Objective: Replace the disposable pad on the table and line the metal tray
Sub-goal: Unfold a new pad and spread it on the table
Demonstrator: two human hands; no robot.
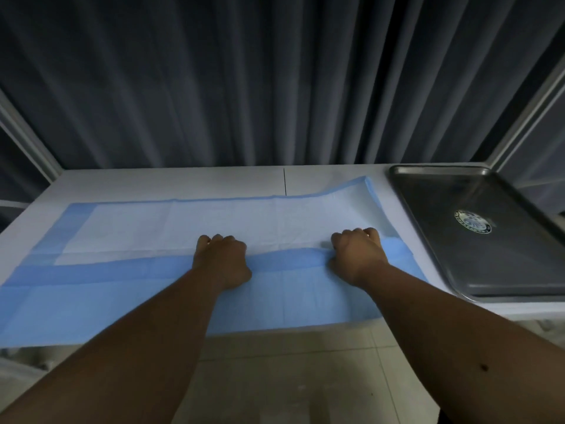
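Both hands are down on the pad in the middle of the frame, knuckles up and fingers curled under. The left hand (221, 261) and the right hand (356, 255) each look to be bunching the near fold of the blue disposable pad (128, 228) where the darker border meets the pale quilted centre, though the fingertips are tucked out of sight, so I judge the grip rather than see it. Holding it at two points side by side makes sense for dragging or folding a wide, limp sheet evenly. The pad lies across the white counter (183, 182), its near edge hanging over the front, its far right corner lifted and creased. At the right of the frame the metal tray (434, 175) sits bare beside the pad, apparently unlined, with a round emblem (473, 221) in its middle.
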